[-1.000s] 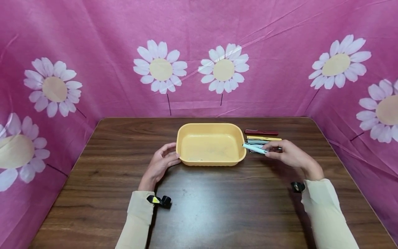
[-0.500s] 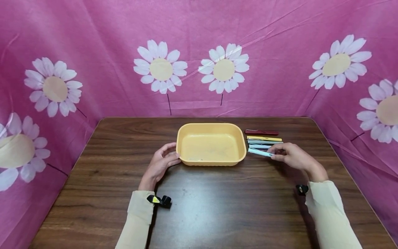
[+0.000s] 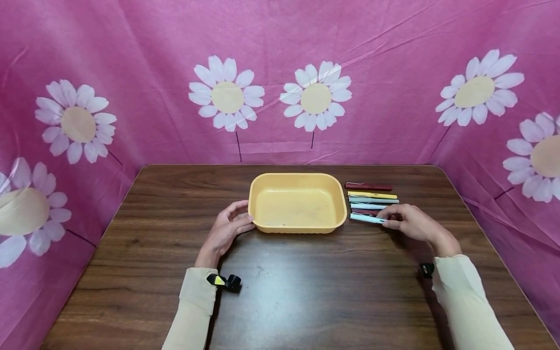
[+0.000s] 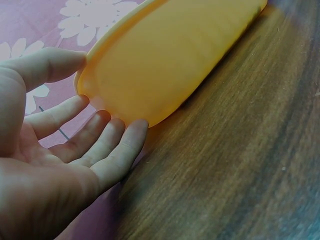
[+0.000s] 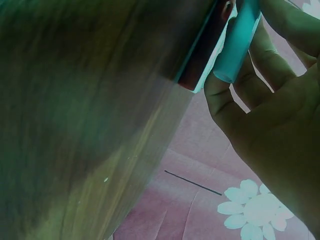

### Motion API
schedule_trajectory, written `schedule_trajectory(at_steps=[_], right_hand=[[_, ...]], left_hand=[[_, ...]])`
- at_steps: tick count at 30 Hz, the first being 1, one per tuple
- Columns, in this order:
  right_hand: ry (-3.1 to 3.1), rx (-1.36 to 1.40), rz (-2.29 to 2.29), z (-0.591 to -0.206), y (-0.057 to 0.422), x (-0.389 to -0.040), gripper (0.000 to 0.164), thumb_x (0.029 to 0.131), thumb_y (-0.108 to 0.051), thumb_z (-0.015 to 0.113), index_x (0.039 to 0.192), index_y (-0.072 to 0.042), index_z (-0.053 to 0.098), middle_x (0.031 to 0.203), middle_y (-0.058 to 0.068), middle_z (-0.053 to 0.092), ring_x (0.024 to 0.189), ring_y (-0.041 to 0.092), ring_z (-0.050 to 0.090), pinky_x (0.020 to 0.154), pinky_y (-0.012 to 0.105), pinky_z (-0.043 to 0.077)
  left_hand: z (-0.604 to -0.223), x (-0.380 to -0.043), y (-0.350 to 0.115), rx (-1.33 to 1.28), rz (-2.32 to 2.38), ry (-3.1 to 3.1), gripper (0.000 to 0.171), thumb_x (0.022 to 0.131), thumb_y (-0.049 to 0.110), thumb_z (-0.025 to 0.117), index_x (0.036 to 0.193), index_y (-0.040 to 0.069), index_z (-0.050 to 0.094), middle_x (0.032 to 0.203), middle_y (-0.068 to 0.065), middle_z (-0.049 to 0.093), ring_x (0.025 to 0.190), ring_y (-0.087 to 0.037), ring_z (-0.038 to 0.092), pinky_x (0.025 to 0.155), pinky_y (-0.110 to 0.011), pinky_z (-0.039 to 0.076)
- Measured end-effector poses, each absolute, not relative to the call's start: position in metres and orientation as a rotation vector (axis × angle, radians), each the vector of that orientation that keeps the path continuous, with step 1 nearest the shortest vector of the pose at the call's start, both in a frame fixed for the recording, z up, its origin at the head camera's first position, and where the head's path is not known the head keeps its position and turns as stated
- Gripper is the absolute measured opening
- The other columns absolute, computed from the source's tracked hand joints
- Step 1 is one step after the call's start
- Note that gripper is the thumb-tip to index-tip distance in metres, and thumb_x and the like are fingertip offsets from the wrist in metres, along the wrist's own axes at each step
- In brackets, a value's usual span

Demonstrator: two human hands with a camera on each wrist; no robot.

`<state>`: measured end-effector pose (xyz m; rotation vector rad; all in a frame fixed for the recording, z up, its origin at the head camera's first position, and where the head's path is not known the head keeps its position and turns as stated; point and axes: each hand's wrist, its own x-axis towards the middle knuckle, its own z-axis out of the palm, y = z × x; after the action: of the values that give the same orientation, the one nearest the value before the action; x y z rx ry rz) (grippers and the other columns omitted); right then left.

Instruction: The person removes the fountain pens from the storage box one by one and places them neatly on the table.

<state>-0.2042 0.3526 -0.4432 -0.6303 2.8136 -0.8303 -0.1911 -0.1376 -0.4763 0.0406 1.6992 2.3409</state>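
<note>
A yellow plastic tray (image 3: 297, 227) sits on the table with its open top up. My left hand (image 3: 225, 231) rests against its left end. In the left wrist view, the fingertips and thumb (image 4: 55, 67) touch the outside of the tray without curling round it. My right hand (image 3: 413, 222) pinches the right end of a pale blue pen (image 3: 366, 218), low at the table just right of the tray. Behind it lie a dark red pen (image 3: 365, 212), partly hidden by the fingers, and a light blue pen (image 3: 366, 206). In the right wrist view, the pen (image 5: 237, 45) sits between thumb and fingers.
Farther back in the row lie a grey-blue pen (image 3: 374, 200), a yellow pen (image 3: 372, 195) and another dark red pen (image 3: 368, 186). The wooden table (image 3: 280, 291) ends at the back against a pink cloth (image 3: 271, 29) with printed daisies.
My right hand has moved the pale blue pen away from the tray's rim, rightward and toward me, down beside the other pens. The left hand and the tray have stayed put.
</note>
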Motion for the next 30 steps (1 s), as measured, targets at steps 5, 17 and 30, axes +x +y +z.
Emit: schedule_trajectory(at_steps=[5,17,30], right_hand=[[2.843,-0.657,-0.827,-0.448,0.356,-0.205,0.013,0.091,-0.007,0.074,0.102,-0.011,0.077,0.099,0.000,0.072,0.081,0.008,0.054,0.070,0.027,0.047],[2.857,-0.646,-0.798,-0.453,0.357,-0.204,0.012,0.091,-0.008,0.075,0.103,-0.010,0.077,0.081,-0.007,0.060,0.074,0.007,0.052,0.063,0.025,0.045],[2.876,-0.577,-0.769,-0.455,0.356,-0.205,0.014,0.091,-0.007,0.074,0.104,-0.011,0.077,0.081,-0.006,0.062,0.075,0.010,0.055,0.065,0.025,0.046]], left_hand=[[-0.475,-0.192,-0.138,0.040,2.335,1.707,0.057,0.094,-0.009,0.061,0.147,-0.010,0.038,0.139,-0.032,0.043,0.114,-0.028,0.061,0.092,-0.036,0.058],[-0.476,-0.191,-0.138,0.045,2.331,1.705,0.057,0.095,-0.009,0.060,0.147,-0.010,0.037,0.140,-0.033,0.042,0.114,-0.028,0.061,0.092,-0.036,0.058],[-0.475,-0.191,-0.137,0.039,2.334,1.695,0.057,0.094,-0.009,0.060,0.147,-0.010,0.038,0.139,-0.033,0.043,0.112,-0.026,0.063,0.091,-0.035,0.059]])
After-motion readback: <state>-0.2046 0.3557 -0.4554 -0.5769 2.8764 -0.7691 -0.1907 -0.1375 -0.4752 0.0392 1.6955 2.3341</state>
